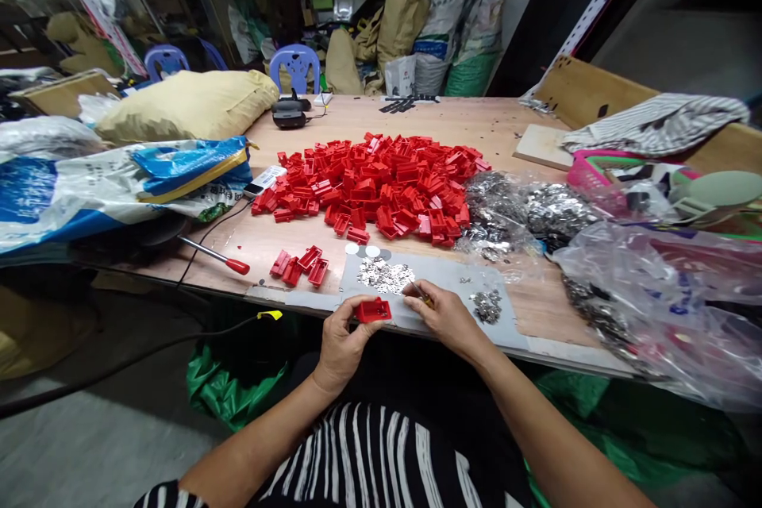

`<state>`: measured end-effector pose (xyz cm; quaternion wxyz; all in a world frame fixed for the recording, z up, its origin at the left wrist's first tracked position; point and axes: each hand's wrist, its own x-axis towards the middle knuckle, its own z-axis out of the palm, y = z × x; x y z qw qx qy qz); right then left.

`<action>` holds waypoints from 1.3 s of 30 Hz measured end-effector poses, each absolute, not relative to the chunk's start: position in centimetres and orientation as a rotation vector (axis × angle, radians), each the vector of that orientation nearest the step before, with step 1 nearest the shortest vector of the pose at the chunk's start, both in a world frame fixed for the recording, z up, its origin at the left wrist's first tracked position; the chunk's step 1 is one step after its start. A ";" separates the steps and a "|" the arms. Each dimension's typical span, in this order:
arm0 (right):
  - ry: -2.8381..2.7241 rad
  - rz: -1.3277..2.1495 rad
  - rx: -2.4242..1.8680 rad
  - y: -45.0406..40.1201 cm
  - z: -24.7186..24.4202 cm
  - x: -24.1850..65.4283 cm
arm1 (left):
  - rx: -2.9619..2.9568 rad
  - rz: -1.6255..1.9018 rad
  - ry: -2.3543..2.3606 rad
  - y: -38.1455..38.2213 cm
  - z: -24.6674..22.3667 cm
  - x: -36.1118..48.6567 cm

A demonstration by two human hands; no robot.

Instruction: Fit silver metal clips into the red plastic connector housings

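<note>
My left hand point(345, 337) is closed on a small red plastic box point(370, 311), its hollow side turned toward me, with small metal bits inside. Close by on the right, my right hand point(444, 316) grips a thin tool point(425, 295) with a yellowish part; its exact kind is too small to tell. Just beyond both hands, a pile of small shiny metal plates point(386, 275) lies on a grey mat point(440, 274). A smaller heap of metal parts point(486, 305) sits on the mat to the right. Several loose red boxes point(301, 266) lie left of the mat.
A large heap of red boxes point(381, 182) covers the table's middle. Bags of metal parts point(506, 210) and a clear plastic bag point(660, 302) lie to the right. On the left are a red-tipped lever point(229, 262), a printed sack point(119, 182) and a beige sack point(190, 103).
</note>
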<state>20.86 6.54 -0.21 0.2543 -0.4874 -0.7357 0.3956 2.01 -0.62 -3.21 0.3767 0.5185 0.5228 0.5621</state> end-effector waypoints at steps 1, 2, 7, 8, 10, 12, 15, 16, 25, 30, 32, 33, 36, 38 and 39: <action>-2.095 0.926 -1.342 7.0 -0.2 20.6 | 1.280 1.455 1.342 -0.5 -3.3 1.8; -2.183 0.815 -1.347 7.3 -0.3 20.2 | 1.241 1.469 1.342 -0.4 -3.3 1.6; -2.437 0.519 -1.350 7.9 -0.6 17.7 | 1.149 1.500 1.348 0.0 -3.4 0.7; -2.459 0.480 -1.368 8.0 -0.7 17.3 | 1.146 1.507 1.354 0.0 -3.4 0.6; -2.495 0.422 -1.404 8.1 -0.8 16.7 | 1.150 1.521 1.362 0.0 -3.5 0.5; -2.522 0.399 -1.424 8.3 -0.8 16.3 | 1.156 1.529 1.364 0.0 -3.5 0.4; -2.550 0.403 -1.427 8.6 -0.7 16.2 | 1.166 1.534 1.371 0.0 -3.5 0.4; -2.561 0.404 -1.432 8.6 -0.7 16.2 | 1.175 1.534 1.377 0.0 -3.5 0.4; -2.552 0.468 -1.342 8.7 -0.4 16.6 | 1.364 1.479 1.470 -0.3 -3.3 0.6; -2.218 0.790 -1.276 8.1 -0.4 17.5 | 1.459 1.463 1.503 -0.2 -2.9 1.1; -2.076 0.922 -1.262 7.6 -0.3 17.7 | 1.542 1.461 1.507 -0.1 -2.7 1.5; -2.013 0.989 -1.248 7.4 -0.3 17.8 | 1.581 1.459 1.506 0.0 -2.6 1.7; -1.821 1.190 -1.179 6.7 -0.4 17.9 | 1.653 1.448 1.492 0.1 -2.4 2.4; -1.698 1.304 -1.151 6.3 -0.5 17.9 | 1.668 1.443 1.482 0.2 -2.3 2.8; -1.648 1.348 -1.154 6.1 -0.6 17.9 | 1.670 1.442 1.479 0.2 -2.3 2.9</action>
